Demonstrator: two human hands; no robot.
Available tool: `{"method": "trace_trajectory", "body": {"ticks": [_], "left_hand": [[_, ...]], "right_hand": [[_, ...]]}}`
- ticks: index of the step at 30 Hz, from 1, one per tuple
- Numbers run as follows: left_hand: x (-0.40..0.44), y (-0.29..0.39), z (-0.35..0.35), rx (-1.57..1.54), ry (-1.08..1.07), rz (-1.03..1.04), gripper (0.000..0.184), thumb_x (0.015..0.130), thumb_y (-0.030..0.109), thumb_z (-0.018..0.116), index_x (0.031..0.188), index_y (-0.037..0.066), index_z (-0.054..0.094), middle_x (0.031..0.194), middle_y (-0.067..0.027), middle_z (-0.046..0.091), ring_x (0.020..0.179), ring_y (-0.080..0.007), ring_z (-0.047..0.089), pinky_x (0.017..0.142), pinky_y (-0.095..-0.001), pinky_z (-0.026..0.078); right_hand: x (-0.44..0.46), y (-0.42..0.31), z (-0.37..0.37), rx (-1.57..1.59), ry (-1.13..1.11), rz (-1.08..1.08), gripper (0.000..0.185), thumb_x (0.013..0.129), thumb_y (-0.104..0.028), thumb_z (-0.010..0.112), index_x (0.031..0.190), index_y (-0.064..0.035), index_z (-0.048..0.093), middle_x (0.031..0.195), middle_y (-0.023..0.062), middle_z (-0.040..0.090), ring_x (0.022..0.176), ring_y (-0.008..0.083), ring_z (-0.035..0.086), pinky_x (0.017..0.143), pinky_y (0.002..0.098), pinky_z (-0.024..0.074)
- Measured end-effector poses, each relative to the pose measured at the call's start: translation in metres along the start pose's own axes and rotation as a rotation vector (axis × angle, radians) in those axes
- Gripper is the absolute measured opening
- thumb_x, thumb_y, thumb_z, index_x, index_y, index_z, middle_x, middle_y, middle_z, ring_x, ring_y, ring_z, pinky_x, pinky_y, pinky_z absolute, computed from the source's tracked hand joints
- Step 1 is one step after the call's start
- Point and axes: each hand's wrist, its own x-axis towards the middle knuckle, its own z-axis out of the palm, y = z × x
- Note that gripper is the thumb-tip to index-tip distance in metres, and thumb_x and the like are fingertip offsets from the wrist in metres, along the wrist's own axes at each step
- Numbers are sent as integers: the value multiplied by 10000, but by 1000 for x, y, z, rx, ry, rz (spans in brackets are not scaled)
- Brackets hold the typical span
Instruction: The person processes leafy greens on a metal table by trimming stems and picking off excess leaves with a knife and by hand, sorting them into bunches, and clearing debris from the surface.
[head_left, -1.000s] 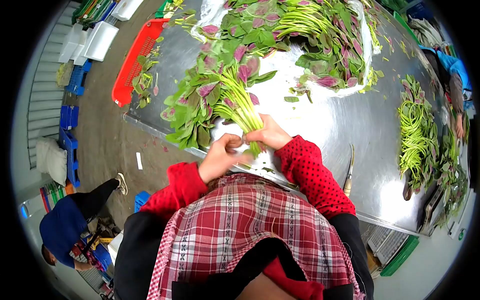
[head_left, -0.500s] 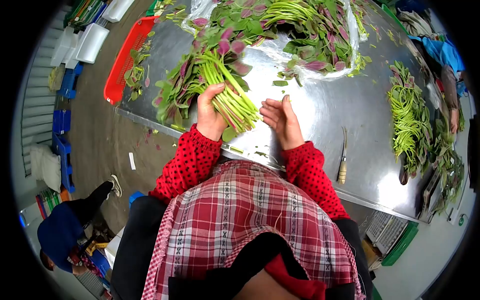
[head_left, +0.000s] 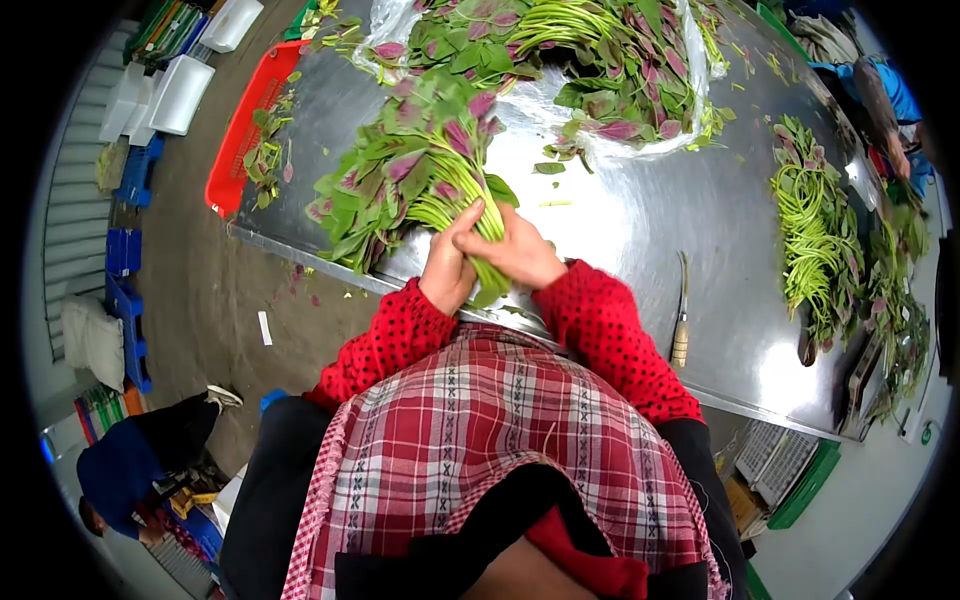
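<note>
A bunch of leafy greens (head_left: 420,165) with purple-centred leaves and pale green stems lies over the near left edge of the metal table (head_left: 640,230). My left hand (head_left: 450,262) is wrapped round the stems from the left. From the right, my right hand (head_left: 515,250) closes on the same stems, its thumb near the left one. The cut ends stick out below both hands, toward my apron. Right of my hands, a curved knife with a wooden handle (head_left: 680,340) rests on the table.
A heap of greens (head_left: 640,90) lies on clear plastic at the back. At the right is another pile (head_left: 815,240). A red basket (head_left: 240,135) stands at the left edge. One person (head_left: 125,460) is at lower left; another person's arm (head_left: 880,105) shows at upper right.
Half a second ago my right hand was open and off the bunch; now it has closed on the stems. The bunch has turned more upright. The other person's arm at upper right has moved.
</note>
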Motion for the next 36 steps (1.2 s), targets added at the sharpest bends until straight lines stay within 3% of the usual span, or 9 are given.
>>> {"method": "trace_trajectory", "body": {"ticks": [5, 9, 12, 15, 21, 25, 27, 29, 36], "left_hand": [[-66, 2, -15, 427, 79, -123, 440, 876, 243, 669, 1209, -27, 568, 1118, -99, 631, 956, -161, 619, 811, -296, 501], [-35, 9, -5, 163, 55, -121, 386, 895, 285, 633, 1137, -15, 607, 995, -74, 656, 849, -142, 638, 736, -301, 521], [-22, 14, 13, 82, 4, -45, 386, 915, 333, 597, 1119, 6, 596, 902, -65, 636, 772, -150, 627, 673, -312, 537], [-42, -21, -4, 153, 8, -140, 451, 948, 304, 539, 1319, 58, 470, 1135, -124, 611, 983, -174, 625, 855, -335, 529], [-34, 23, 24, 195, 150, -99, 346, 921, 316, 595, 1020, -13, 639, 930, -66, 659, 840, -139, 635, 675, -283, 512], [-61, 45, -2, 1049, -166, 114, 353, 853, 196, 674, 1113, -27, 586, 1006, -98, 646, 907, -195, 626, 824, -329, 491], [-77, 65, 11, 1741, -380, 1049, 513, 721, 95, 728, 1187, -16, 544, 1175, -163, 589, 1058, -294, 585, 924, -408, 452], [-69, 81, 50, 2054, -599, 1252, 653, 624, 109, 712, 1235, -13, 515, 1308, -193, 491, 1264, -349, 435, 1043, -504, 331], [-8, 82, 57, 1931, -860, 1450, 360, 587, 152, 687, 885, 9, 544, 773, -108, 521, 739, -296, 561, 636, -398, 437]], "right_hand": [[-75, 42, 35, 284, -182, 58, 489, 850, -115, 692, 1269, 27, 482, 1067, 75, 624, 950, 133, 586, 838, 290, 485], [-41, 18, 13, 392, -414, 338, 430, 807, -109, 735, 1182, -7, 553, 1003, 86, 646, 892, 130, 606, 774, 270, 505], [-49, 23, 28, 666, -182, 28, 471, 755, -99, 775, 1162, -5, 558, 1019, 83, 642, 941, 148, 607, 808, 302, 508], [-76, 28, 18, 488, -299, 158, 494, 735, -33, 759, 1174, -10, 533, 1069, 69, 622, 1005, 145, 581, 884, 299, 485], [-46, 12, 28, 708, -168, 31, 485, 714, 30, 714, 1165, -7, 538, 1030, 57, 633, 936, 139, 602, 826, 297, 506], [-40, -10, -24, 556, -239, -9, 356, 669, 74, 656, 1017, 16, 610, 890, 41, 630, 773, 133, 608, 726, 277, 500], [-30, -1, -43, 564, -354, 66, 357, 644, 40, 677, 994, 25, 611, 863, 57, 631, 767, 148, 606, 713, 273, 494], [-27, -27, -42, 297, -378, -25, 378, 639, 10, 679, 1009, 21, 603, 854, 59, 622, 773, 152, 593, 715, 275, 484], [-25, -39, -45, 137, -341, 17, 410, 714, -125, 748, 1060, 31, 591, 909, 72, 645, 842, 133, 575, 756, 264, 465]]}}
